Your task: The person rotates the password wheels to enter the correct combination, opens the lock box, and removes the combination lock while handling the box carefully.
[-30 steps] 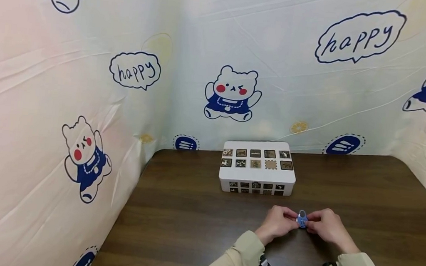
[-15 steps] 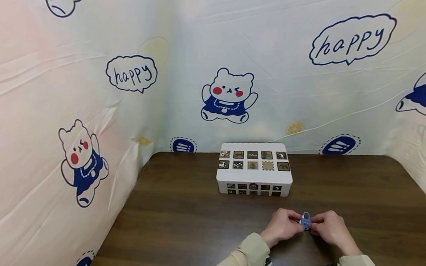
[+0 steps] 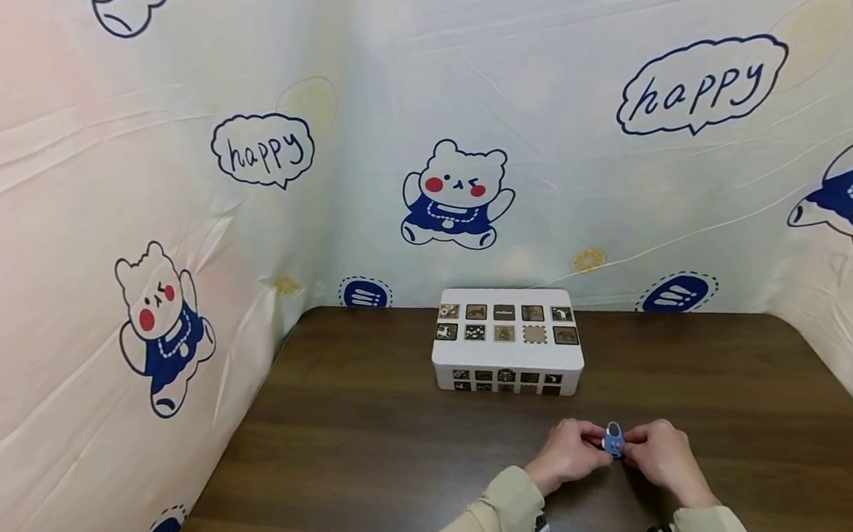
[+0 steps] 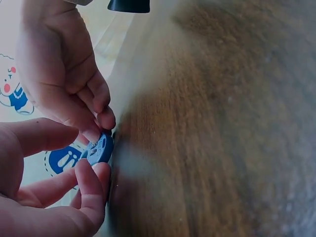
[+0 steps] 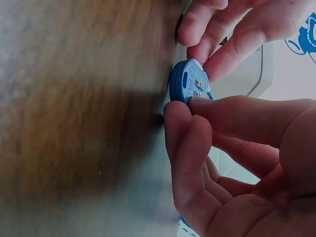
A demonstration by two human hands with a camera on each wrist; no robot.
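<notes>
A small blue combination padlock (image 3: 613,440) is held just over the table, its shackle toward the box. Number dials show on the padlock's face (image 5: 190,84) in the right wrist view. My right hand (image 3: 659,458) pinches its right side, with the thumb (image 5: 222,109) on the face by the dials. From the other side my left hand (image 3: 570,453) grips its left edge with the fingertips. Seen from the left wrist, both hands meet around the padlock (image 4: 102,148), and their fingers cover part of it.
Behind the hands stands a white box (image 3: 507,354) printed with small square pictures, near the back edge of the dark wooden table (image 3: 354,427). Patterned cloth (image 3: 374,170) with bears and lettering hangs at the back and both sides.
The head view has shifted slightly. Both hands still hold the padlock; it and my left hand stand a little further right than a second ago.
</notes>
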